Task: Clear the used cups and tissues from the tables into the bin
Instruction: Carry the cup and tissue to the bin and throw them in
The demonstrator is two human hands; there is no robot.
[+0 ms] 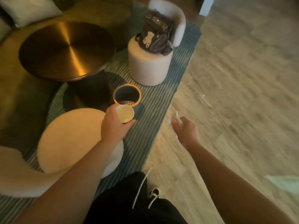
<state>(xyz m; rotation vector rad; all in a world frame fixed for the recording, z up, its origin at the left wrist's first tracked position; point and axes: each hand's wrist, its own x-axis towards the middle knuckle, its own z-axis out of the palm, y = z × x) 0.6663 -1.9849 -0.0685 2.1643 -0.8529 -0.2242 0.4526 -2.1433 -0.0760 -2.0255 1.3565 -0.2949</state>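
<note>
My left hand (pixel 113 125) grips a white paper cup (pixel 125 114), its open mouth tilted toward me, just in front of the bin. The bin (pixel 137 92) is a small round container with an orange rim, standing on the striped rug, with some rubbish visible at its bottom. My right hand (pixel 186 129) is held out over the rug's edge and wooden floor, fingers closed around a crumpled white tissue (pixel 176 118) that sticks out above the hand.
A round brass-coloured table (pixel 68 50) stands left of the bin. A pale chair (pixel 150 65) with a dark bag (pixel 155 36) on its seat is behind the bin. Another pale round seat (pixel 71 138) lies under my left arm. Wooden floor (pixel 242 94) spreads to the right.
</note>
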